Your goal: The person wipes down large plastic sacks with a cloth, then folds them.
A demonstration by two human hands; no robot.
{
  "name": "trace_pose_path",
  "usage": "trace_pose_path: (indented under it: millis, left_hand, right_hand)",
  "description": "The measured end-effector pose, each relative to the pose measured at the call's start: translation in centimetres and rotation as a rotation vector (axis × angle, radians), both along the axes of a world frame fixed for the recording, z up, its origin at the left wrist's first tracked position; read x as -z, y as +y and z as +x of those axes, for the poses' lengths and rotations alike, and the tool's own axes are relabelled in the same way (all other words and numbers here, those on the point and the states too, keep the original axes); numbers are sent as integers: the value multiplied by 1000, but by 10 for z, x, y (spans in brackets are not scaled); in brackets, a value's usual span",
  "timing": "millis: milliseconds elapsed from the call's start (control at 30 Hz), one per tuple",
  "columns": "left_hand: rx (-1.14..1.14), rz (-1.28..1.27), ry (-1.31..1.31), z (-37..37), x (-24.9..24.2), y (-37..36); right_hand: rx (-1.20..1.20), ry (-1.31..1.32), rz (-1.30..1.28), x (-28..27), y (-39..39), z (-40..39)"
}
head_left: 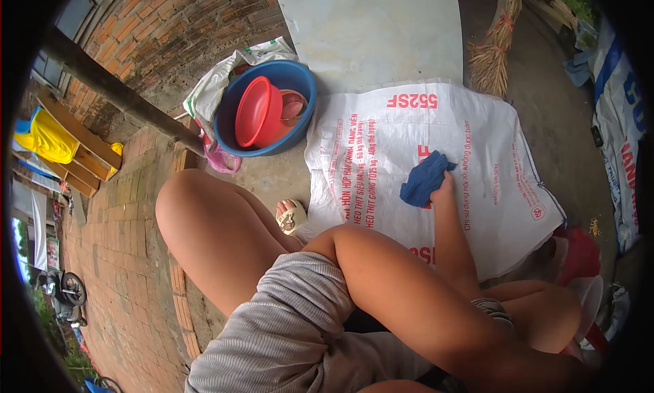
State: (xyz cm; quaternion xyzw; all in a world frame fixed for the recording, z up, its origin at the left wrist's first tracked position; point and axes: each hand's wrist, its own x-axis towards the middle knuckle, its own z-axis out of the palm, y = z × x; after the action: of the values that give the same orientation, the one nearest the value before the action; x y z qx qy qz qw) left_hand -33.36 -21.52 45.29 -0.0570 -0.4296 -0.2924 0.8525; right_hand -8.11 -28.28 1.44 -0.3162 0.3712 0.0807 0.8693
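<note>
My right hand (446,191) is closed round a crumpled dark blue cloth (424,180). The cloth rests against a white woven feed sack (490,141) with red lettering, spread flat in front of me. My right forearm reaches forward over the sack's near part. Across my lap, my left arm (415,284) runs from a grey ribbed sleeve towards the lower right. Its hand is lost in the dark edge of the view.
A blue basin (304,124) at the upper left holds a red bowl (246,114) and smaller vessels. Beyond the sack lies a pale grey board (375,39). A straw broom (489,59) stands at the upper right. Printed sacks (621,114) line the right side.
</note>
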Motion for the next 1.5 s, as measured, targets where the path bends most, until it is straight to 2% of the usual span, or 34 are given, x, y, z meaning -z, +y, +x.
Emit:
trace_pose_path:
  millis: [233,300,433,500,533,567,633,667,767,800,833,867,933,1000,1033,1067,1100,1167,1200,1267,1300,1367,1400,1433,1467,1500]
  left_hand:
    - [11,148,-88,15,13,8]
    - [55,198,-114,19,17,11]
    - [235,369,-150,41,36,13]
    - [234,520,-193,74,30,37]
    - [100,628,-137,85,8,50]
    - [34,667,-192,92,2,62]
    - [-67,618,-409,99,-2,74]
    - [-100,562,-528,101,-2,76]
    - [-205,340,-767,110,-4,102]
    - [-239,283,-814,114,-6,114]
    - [-256,236,-831,118,-7,127]
    - [-284,205,-861,119,-9,138]
    - [-323,174,-888,120,-8,152]
    - [-358,180,-890,121,-5,159]
    - [-370,191,-890,123,-4,160]
    - [-378,208,-888,120,-2,161]
    - [-389,223,-888,121,0,161]
    - [-397,247,-896,124,4,160]
    - [-403,255,-896,126,7,160]
    - [-409,254,-898,129,14,160]
    - [-411,256,-899,128,19,158]
    - [-402,265,-902,127,24,153]
    - [-396,271,-907,124,27,150]
    - [-387,270,-916,124,27,149]
    - [-384,249,-922,125,28,149]
    - [-381,224,-932,127,26,153]
  right_hand:
    - [-78,-3,85,-16,-3,4]
    - [-31,-56,77,14,-11,8]
    - [132,-4,62,6,-23,13]
    - [211,-100,116,17,-31,24]
    - [217,-186,158,41,-39,33]
    - [288,-91,156,50,-43,42]
    - [313,-123,136,82,-52,54]
    - [343,-82,88,74,-49,49]
    - [458,55,-89,-13,-25,21]
    - [486,66,-138,-26,-21,19]
    - [568,200,-210,-41,-17,20]
    - [581,173,-234,-51,-18,20]
    - [626,239,-194,-71,-24,36]
    - [635,1,-490,-70,-32,55]
    - [624,-115,-587,-93,-28,54]
    - [610,-237,-679,-118,-23,52]
    - [593,-238,-673,-118,-15,53]
    - [343,-470,-1137,-114,-13,58]
    - [249,-550,-1241,-107,-6,60]
    - [-42,-502,-1384,-116,19,42]
    - [-225,-492,-1354,-114,32,34]
    - [-555,-665,-1388,-76,54,25]
    - [-774,-654,-1351,-64,67,17]
    - [-983,-734,-1454,-53,76,7]
    - [-1207,-661,-1508,-45,86,-5]
    - [-1190,-657,-1632,-41,93,-23]
